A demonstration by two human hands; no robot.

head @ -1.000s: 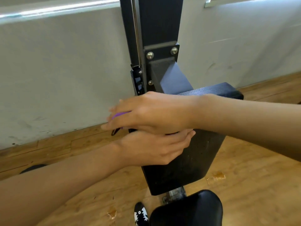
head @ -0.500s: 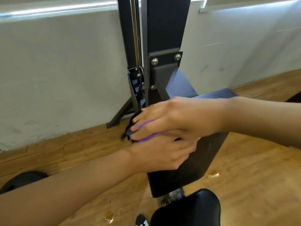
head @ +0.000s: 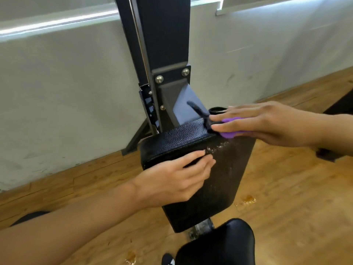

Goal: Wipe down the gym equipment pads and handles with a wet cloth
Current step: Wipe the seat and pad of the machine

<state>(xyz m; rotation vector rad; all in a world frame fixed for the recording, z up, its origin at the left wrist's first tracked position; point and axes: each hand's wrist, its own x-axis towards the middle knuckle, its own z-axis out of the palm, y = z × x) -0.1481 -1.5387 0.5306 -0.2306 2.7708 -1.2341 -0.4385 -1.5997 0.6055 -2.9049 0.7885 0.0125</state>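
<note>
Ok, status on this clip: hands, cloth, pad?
Right hand flat, pressing purple cloth onto top right edge of pad. Left hand flat on pad front. White specks below cloth. Nothing in the way.

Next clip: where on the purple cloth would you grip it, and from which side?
Probably the bulge of the purple cloth below the flat fingers of the right hand, pinched from the near side: it lies pressed on the top edge of the black pad, and a dark strap juts from its left end.
</note>
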